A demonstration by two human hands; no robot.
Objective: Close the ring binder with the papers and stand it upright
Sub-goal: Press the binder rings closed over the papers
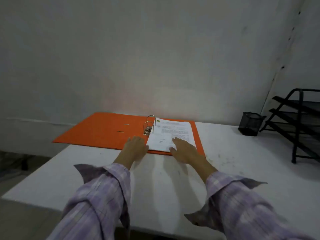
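An orange ring binder (pixel 102 129) lies open and flat on the white table (pixel 173 179), its left cover reaching past the table's left edge. Two metal rings (pixel 149 124) stand up at the spine. A stack of printed papers (pixel 170 134) rests on the right cover, beside the rings. My left hand (pixel 134 148) lies palm down on the binder's near edge by the spine, fingers spread. My right hand (pixel 185 150) lies flat on the near part of the papers. Neither hand grips anything.
A black mesh pen cup (pixel 250 123) stands at the back right of the table. To its right is a black tiered tray rack (pixel 301 122). A pale wall (pixel 155 58) rises right behind the binder. The table's left edge drops to the floor.
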